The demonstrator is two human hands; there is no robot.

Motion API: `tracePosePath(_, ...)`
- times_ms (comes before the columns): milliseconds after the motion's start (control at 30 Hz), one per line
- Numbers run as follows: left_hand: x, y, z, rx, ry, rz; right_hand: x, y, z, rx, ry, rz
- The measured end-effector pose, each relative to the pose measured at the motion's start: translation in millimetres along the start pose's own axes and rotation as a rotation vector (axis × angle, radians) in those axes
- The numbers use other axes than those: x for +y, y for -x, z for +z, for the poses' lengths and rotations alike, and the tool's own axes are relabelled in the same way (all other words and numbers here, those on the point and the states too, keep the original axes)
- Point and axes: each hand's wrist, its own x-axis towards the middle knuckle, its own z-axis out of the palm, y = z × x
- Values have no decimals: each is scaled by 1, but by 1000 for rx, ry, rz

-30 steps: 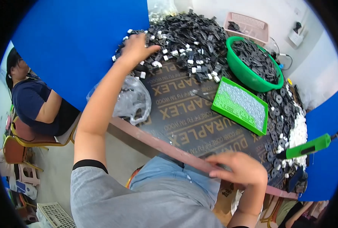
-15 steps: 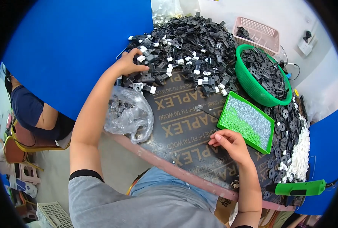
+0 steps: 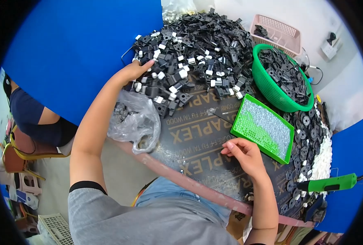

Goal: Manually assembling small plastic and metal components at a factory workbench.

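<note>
The black parts lie right of and beyond the left hand, thumb spread, any hold hidden; the right hand, fingers narrowly gathered, is near the green tray

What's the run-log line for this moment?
left hand: at parts pile, fingers partly hidden | right hand: near green tray, grip unclear | plastic bag: beside pile

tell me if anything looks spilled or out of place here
Slightly untidy: loose black parts with white ends lie at all angles along the near side of the black heap. The clear plastic bag slumps right by the pink table edge, an awkward spot. No damage can be made out.
</note>
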Motion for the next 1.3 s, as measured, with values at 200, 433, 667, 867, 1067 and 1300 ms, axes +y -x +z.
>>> tracePosePath(200,53,52,2,-223,283,91,-2,1,-1,6,35,16)
tracePosePath(433,55,45,33,-87,-218,237,8,-3,-4,191,62,-50)
tracePosePath(667,94,132,83,-231,-354,451,10,-2,5,269,245,-189)
tracePosePath(867,82,207,79,120,-223,931,0,-3,15,196,677,-566)
tracePosePath(1067,14,207,70,274,-265,470,-5,-7,45,-58,973,-579)
tracePosePath(1300,-34,136,65,687,-626,343,-6,14,36,-194,1031,-559)
